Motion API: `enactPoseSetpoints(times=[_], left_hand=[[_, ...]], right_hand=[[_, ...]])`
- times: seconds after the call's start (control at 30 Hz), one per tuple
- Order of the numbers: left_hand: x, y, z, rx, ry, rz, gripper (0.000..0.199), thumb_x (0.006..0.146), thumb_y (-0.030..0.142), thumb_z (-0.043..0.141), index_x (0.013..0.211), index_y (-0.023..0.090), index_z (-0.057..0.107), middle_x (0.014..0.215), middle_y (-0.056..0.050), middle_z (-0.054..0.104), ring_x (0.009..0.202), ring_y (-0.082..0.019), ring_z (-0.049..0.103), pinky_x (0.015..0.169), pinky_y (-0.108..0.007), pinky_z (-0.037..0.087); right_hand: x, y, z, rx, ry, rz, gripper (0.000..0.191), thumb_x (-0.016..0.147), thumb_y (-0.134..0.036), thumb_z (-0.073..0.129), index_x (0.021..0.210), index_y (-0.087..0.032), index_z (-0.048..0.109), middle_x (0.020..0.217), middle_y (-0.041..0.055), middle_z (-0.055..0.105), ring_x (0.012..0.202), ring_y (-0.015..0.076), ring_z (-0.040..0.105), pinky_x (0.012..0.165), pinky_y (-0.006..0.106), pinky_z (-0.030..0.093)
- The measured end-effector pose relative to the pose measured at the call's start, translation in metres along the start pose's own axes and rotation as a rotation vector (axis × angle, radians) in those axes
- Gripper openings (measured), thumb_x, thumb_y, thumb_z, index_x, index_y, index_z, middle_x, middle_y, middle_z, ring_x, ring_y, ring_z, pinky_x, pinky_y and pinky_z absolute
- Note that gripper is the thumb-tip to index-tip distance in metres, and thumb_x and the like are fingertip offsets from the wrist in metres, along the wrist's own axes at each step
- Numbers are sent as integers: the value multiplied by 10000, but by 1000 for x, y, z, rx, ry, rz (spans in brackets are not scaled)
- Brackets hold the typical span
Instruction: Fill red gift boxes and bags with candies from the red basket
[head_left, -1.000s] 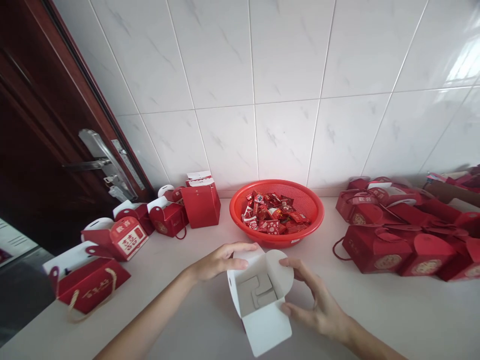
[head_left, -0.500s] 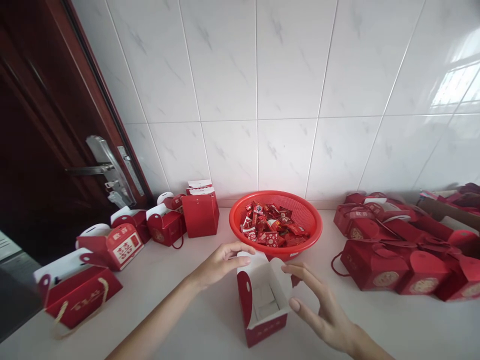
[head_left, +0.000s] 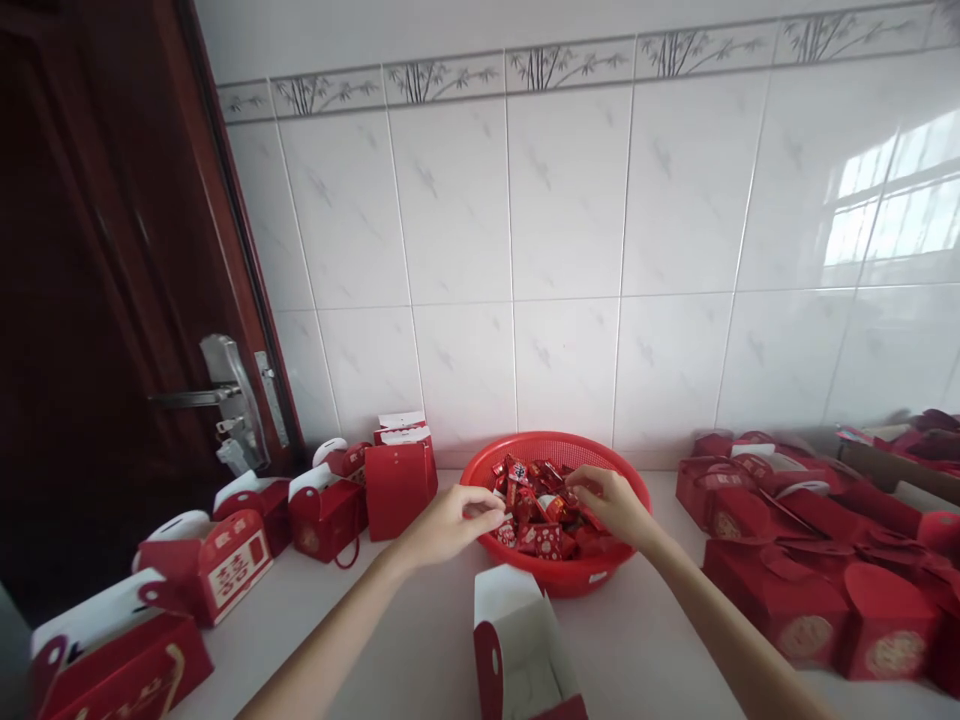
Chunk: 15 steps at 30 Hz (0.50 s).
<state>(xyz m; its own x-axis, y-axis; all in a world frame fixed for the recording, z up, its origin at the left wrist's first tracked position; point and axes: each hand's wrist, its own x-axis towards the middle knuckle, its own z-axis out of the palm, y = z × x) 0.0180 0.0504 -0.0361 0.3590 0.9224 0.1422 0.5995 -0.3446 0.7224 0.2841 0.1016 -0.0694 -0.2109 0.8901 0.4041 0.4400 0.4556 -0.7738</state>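
Note:
A red plastic basket [head_left: 634, 480] stands before me, holding several red-wrapped candies [head_left: 547, 515]. Over its left rim is my left hand [head_left: 454, 520], thumb and fingers apart with nothing visible between them. My right hand [head_left: 611, 505] reaches over the right side of the basket, its fingers bent down but apart, at the candies. Close below the basket stands a red gift box [head_left: 487, 665] with its white-lined flaps up and its top open. The lower part of this box is cut off by the frame edge, and neither hand touches it.
Open red boxes [head_left: 206, 565] line the left side of the white counter [head_left: 405, 640], with flat red cartons [head_left: 397, 490] by the wall. Closed red boxes [head_left: 776, 600] crowd the right. A dark door [head_left: 97, 250] with a metal handle [head_left: 195, 398] borders the left.
Both hands have left the gift box and moved forward to the basket, the right hand now over the candies. The view has tilted upward, so things sit lower in the picture.

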Motion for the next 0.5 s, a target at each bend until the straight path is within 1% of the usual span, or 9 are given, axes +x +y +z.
enactPoseSetpoints(times=[0.03, 0.07, 0.13, 0.2, 0.27, 0.33, 0.4, 0.5], left_hand=[[12, -3, 2, 59, -1, 3, 325, 870, 404, 606, 1032, 160, 748, 1064, -68, 773, 995, -237, 690, 870, -294, 506], [24, -7, 4, 127, -31, 1, 309, 868, 359, 586, 1041, 162, 751, 1045, -60, 776, 961, -221, 695, 841, -277, 506], [48, -17, 8, 255, -81, -1, 270, 843, 274, 562, 987, 174, 767, 952, -36, 783, 867, -195, 696, 760, -253, 496], [69, -27, 13, 324, -112, 6, 223, 801, 214, 587, 906, 188, 782, 871, -25, 779, 795, -190, 688, 709, -253, 480], [88, -37, 17, 370, -122, 16, 217, 780, 168, 599, 883, 194, 788, 833, -31, 774, 762, -198, 683, 693, -266, 476], [109, -45, 22, 402, -97, 31, 256, 788, 135, 589, 944, 196, 783, 910, -47, 777, 828, -214, 689, 736, -279, 489], [131, -50, 29, 419, -63, 59, 296, 820, 120, 576, 1033, 208, 763, 1065, -55, 760, 970, -225, 680, 831, -288, 498], [166, -52, 40, 446, -50, 105, 259, 914, 182, 575, 1128, 224, 713, 1223, -67, 696, 1102, -228, 638, 946, -334, 501]], right_hand=[[10, 6, 5, -2, 27, 21, 184, 753, -234, 513, 788, -203, 691, 805, 48, 750, 735, 224, 681, 695, 328, 511], [18, 11, 9, -1, 56, 40, 175, 718, -214, 508, 745, -199, 681, 754, 51, 741, 693, 225, 675, 661, 322, 501], [28, 21, 14, 12, 100, 74, 157, 668, -201, 505, 685, -195, 661, 670, 52, 719, 629, 226, 664, 616, 316, 483], [32, 28, 17, 37, 131, 88, 161, 659, -213, 500, 682, -196, 659, 645, 47, 712, 609, 222, 661, 607, 311, 477], [32, 32, 17, 62, 152, 88, 180, 674, -240, 495, 706, -200, 668, 665, 41, 719, 615, 216, 662, 611, 307, 478], [31, 34, 16, 80, 166, 91, 191, 683, -264, 499, 722, -204, 676, 679, 38, 723, 621, 213, 663, 613, 306, 482], [31, 35, 15, 91, 173, 96, 194, 686, -284, 509, 725, -204, 681, 678, 39, 719, 621, 216, 662, 613, 311, 489], [31, 36, 15, 113, 179, 97, 202, 690, -308, 528, 737, -203, 694, 722, 52, 732, 667, 231, 680, 633, 325, 514]])
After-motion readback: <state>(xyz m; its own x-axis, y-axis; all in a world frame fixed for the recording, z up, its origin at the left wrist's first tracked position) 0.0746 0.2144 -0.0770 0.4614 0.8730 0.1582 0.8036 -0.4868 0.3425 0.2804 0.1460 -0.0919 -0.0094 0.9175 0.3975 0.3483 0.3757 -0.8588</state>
